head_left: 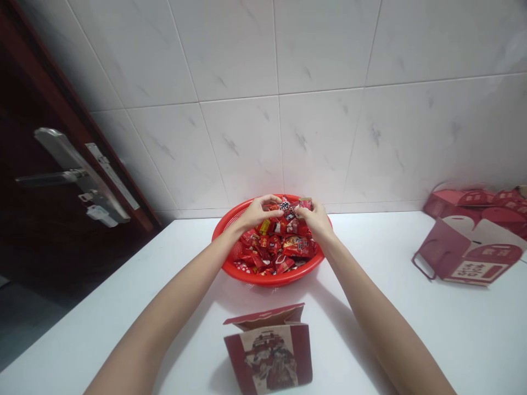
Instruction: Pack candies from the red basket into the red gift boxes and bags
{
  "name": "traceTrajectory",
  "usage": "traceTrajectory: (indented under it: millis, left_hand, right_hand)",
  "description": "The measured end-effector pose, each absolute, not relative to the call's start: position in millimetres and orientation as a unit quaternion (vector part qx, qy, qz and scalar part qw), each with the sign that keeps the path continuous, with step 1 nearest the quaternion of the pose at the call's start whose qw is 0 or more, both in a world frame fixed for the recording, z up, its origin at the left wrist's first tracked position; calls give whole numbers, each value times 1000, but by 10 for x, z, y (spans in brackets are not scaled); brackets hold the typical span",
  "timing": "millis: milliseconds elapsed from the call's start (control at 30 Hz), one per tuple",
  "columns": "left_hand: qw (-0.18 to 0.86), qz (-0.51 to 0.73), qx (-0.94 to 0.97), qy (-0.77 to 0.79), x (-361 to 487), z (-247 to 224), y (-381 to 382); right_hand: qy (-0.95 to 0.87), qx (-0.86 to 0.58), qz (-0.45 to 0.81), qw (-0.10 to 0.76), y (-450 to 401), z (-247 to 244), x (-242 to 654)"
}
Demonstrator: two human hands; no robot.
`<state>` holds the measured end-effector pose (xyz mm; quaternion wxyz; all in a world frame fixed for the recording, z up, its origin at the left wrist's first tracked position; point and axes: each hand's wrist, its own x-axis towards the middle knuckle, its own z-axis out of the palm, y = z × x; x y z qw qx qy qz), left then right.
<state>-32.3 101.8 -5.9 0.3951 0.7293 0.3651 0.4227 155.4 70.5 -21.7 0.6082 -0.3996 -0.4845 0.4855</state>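
Note:
A red plastic basket (272, 281) with perforated sides holds many wrapped candies (272, 244), mostly red. Over its far left part reaches my left hand (260, 213), thumb and fingers curved apart beside the candies; no candy is clearly gripped there. My right hand (316, 220) is over the far right part, its thumb and fingers closed on a small wrapped candy (305, 203). Closer to me stands a red and beige paper gift box (269, 356) with a printed picture and its top flaps raised. The undersides of both hands are hidden.
Another red and beige gift box (473, 255) with a handle loop stands at the right, in front of more red boxes (461, 198). A tiled wall (239, 142) rises behind the white table (185, 340). At left is a dark door with a metal handle (53, 178).

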Motion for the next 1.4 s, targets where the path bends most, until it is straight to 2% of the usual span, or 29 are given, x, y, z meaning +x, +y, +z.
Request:
traceTrajectory:
  millis: [233, 933, 1200, 1400]
  left_hand:
    - [391, 398, 741, 374, -318, -62, 987]
    - [393, 434, 737, 338, -324, -81, 1024]
    - [409, 396, 740, 358, -335, -49, 981]
    - [399, 374, 751, 370, -327, -24, 959]
  right_hand:
    - [-470, -414, 483, 612, 693, -192, 1550]
    - [-461, -397, 509, 609, 706, -206, 1550]
    - [-444, -398, 541, 594, 592, -102, 1524]
    - [-476, -402, 518, 587, 618, -135, 1546]
